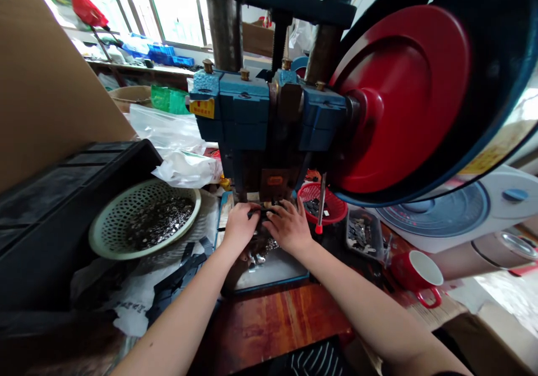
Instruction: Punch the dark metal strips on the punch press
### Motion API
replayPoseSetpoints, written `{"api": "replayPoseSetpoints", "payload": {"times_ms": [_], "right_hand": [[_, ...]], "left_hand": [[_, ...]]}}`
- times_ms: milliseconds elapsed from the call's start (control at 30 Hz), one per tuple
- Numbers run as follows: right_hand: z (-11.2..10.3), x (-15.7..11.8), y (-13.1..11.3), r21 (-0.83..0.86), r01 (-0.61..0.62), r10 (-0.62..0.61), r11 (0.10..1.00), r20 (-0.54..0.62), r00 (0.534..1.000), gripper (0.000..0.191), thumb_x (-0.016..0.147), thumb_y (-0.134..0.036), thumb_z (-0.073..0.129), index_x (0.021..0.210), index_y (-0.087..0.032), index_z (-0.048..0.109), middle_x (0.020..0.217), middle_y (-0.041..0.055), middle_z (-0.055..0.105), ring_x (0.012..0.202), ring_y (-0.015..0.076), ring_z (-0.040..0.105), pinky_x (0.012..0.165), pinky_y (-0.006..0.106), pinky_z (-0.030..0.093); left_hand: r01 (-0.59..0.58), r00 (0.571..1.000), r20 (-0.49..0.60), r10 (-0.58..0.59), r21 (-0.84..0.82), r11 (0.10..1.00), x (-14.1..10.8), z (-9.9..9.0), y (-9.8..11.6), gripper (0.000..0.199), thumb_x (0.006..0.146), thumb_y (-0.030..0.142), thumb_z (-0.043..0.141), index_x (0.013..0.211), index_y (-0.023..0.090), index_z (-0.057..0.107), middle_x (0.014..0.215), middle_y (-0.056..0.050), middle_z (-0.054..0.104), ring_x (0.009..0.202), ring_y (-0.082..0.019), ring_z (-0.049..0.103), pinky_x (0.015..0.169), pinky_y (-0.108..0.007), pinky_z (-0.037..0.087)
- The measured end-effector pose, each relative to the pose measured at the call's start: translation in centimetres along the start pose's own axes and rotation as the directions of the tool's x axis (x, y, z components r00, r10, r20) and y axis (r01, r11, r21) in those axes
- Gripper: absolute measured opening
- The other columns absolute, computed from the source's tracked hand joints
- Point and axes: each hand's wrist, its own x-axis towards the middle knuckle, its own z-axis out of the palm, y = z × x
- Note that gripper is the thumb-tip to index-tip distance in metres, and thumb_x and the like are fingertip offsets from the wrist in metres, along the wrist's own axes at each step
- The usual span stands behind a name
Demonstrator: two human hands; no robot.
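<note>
My left hand reaches to the front of the blue press, fingers closed around something dark and small that I cannot make out. Opposite it, my right hand has its fingers spread, with the tips touching the dark die area under the ram. Between and below the hands, small shiny metal pieces lie on the press's pale bed plate. Dark flat strips are piled left of the bed, near my left forearm. The hands hide most of the die.
Left stands a pale green basket of small metal bits beside a black crate. To the right are a red basket, a clear tub, a red mug and a steel flask. A large red flywheel overhangs the right side.
</note>
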Motion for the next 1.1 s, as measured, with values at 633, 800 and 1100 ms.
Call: {"api": "replayPoseSetpoints", "payload": {"times_ms": [633, 800, 1100], "right_hand": [[-1.8, -8.1, 2.5, 0.937, -0.335, 0.683, 0.095, 0.183, 0.707, 0.046, 0.082, -0.059, 0.05, 0.088, -0.018, 0.069, 0.087, 0.007, 0.07, 0.085, 0.023, 0.065, 0.079, 0.037, 0.05], [-2.0, -8.0, 2.3, 0.925, -0.367, 0.682, 0.099, 0.205, 0.702, 0.049, 0.082, -0.061, 0.049, 0.087, -0.017, 0.069, 0.084, 0.0068, 0.071, 0.083, 0.0226, 0.065, 0.079, 0.036, 0.049], [-1.7, -8.0, 2.9, 0.901, -0.399, 0.675, 0.17, 0.188, 0.713, 0.052, 0.082, -0.063, 0.045, 0.088, -0.017, 0.069, 0.082, 0.0075, 0.07, 0.08, 0.0222, 0.065, 0.078, 0.036, 0.049]], "left_hand": [[-0.156, 0.987, 0.065, 0.149, 0.123, 0.98, -5.6, -3.2, 0.2, 0.029, 0.084, 0.038, 0.05, 0.107, 0.027, 0.063, 0.111, -0.006, 0.056, 0.107, -0.024, 0.052, 0.095, -0.041, 0.04], [-0.145, 0.989, 0.068, 0.134, 0.182, 0.973, -5.1, -2.6, 0.4, 0.031, 0.084, 0.039, 0.05, 0.11, 0.028, 0.061, 0.116, -0.007, 0.055, 0.109, -0.026, 0.05, 0.095, -0.044, 0.04], [-0.142, 0.99, 0.026, 0.14, 0.136, 0.98, -5.7, -3.0, 0.3, 0.028, 0.084, 0.037, 0.05, 0.106, 0.025, 0.062, 0.113, -0.007, 0.056, 0.108, -0.025, 0.051, 0.096, -0.041, 0.04]]}}
